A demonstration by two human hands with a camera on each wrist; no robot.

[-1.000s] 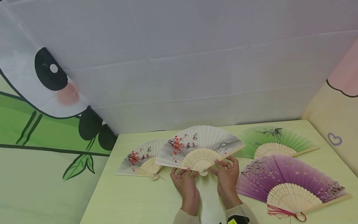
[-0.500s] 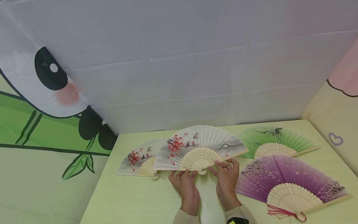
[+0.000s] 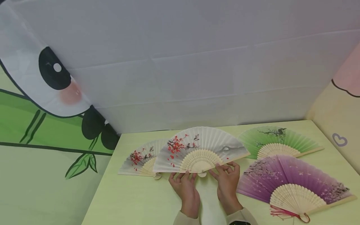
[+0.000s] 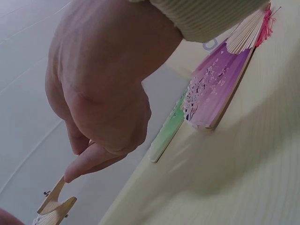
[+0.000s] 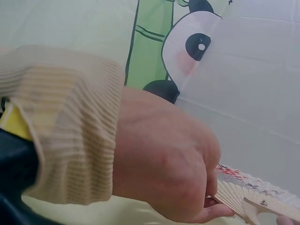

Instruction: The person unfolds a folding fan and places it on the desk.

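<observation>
A spread white-and-grey folding fan (image 3: pixel 209 137) with red blossoms is held up between my two hands in the head view. My left hand (image 3: pixel 186 193) pinches its lower left edge stick. Near the pivot, my right hand (image 3: pixel 228 184) pinches the right edge stick between thumb and fingers. The left wrist view shows the back of the left hand (image 4: pixel 103 79), with the fan's pivot end (image 4: pixel 57 201) below it. In the right wrist view, fan ribs (image 5: pixel 236 199) emerge beyond the right hand (image 5: pixel 164 159). Partly behind the held fan lies a similar blossom fan (image 3: pixel 135 159).
On the right of the pale yellow-green table (image 3: pixel 126 200) lie a spread green fan (image 3: pixel 298 139) and, nearer, a spread purple fan (image 3: pixel 292 170) with a red tassel (image 3: pixel 282 211). A white cloth wall (image 3: pixel 197 78) rises behind; printed cloths flank the table.
The held fan's end sticks reach slightly farther apart, and its lower left corner has moved a little left and down. Both hands keep their grip. The head view has shifted slightly.
</observation>
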